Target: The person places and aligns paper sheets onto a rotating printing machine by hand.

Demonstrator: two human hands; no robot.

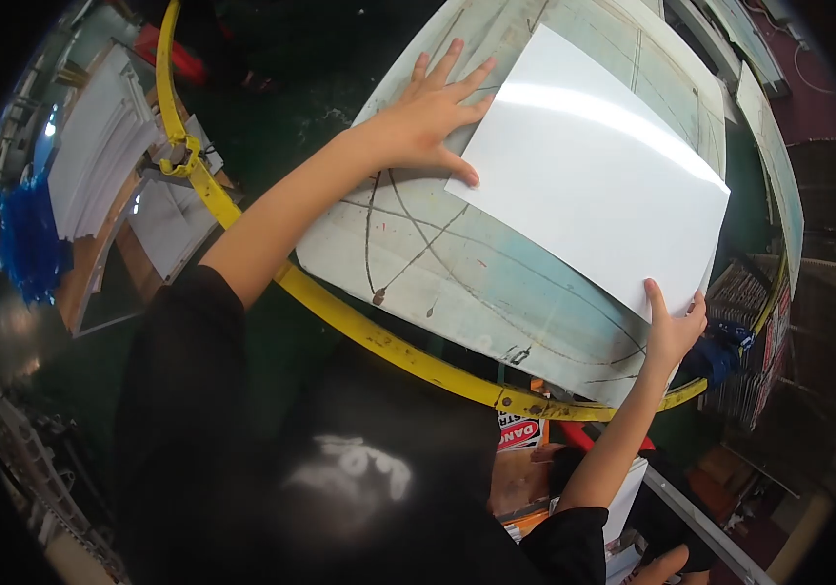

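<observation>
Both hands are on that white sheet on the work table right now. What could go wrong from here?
1. The glossy white rectangular sheet lies askew on the worn pale blue-green table top; the right hand holds only its near corner, so it could slip or bend.
2. The left hand lies flat, thumb at the sheet's edge; a sudden slide might cut a finger.
3. That near corner sits close to the table's edge, above the yellow metal guard rail, and might hang over and droop.
</observation>
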